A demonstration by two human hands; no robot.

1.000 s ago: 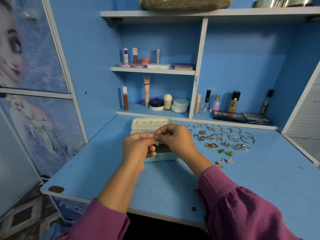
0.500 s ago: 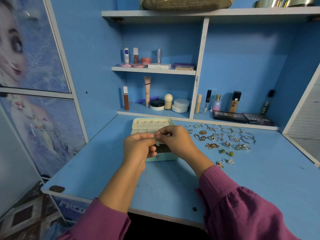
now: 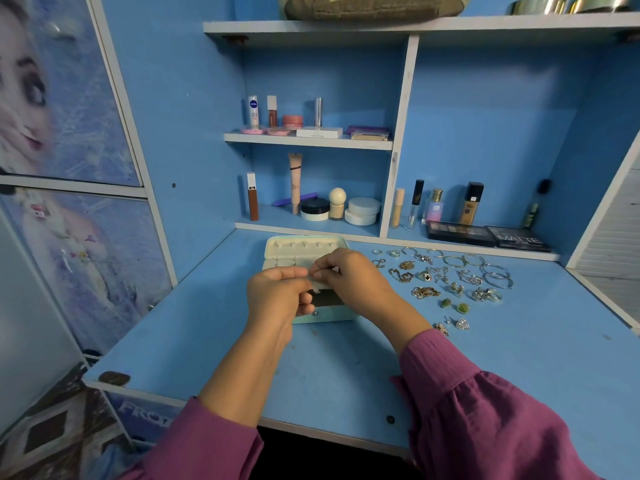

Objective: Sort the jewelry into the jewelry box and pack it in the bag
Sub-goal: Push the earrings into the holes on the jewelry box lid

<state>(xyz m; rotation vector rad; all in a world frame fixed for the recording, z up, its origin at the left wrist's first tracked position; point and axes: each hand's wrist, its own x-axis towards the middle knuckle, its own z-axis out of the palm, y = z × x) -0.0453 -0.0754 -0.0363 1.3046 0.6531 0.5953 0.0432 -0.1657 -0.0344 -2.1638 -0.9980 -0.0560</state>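
We see the jewelry box (image 3: 304,251) lying open on the blue desk (image 3: 329,368), its pale lid tipped back toward the far shelves and its mint-green front edge facing us. Our two hands meet just above it. The left hand (image 3: 277,296) has its fingers curled, thumb and forefinger pressed together at the tip; the right hand (image 3: 349,278) comes in from the other side with its fingertips pinched against the left's. Something very small sits between them, too small for us to tell what it is. Both wrists come out of purple sleeves (image 3: 485,427) at the near edge.

To the right of the box, the rest of the jewelry (image 3: 446,278) is spread over the desk: hoops, rings, chains and two green studs (image 3: 454,305). Beyond, on the far shelves (image 3: 308,142), stand makeup tubes, jars and bottles, with two dark palettes (image 3: 485,233) lying flat at the right.
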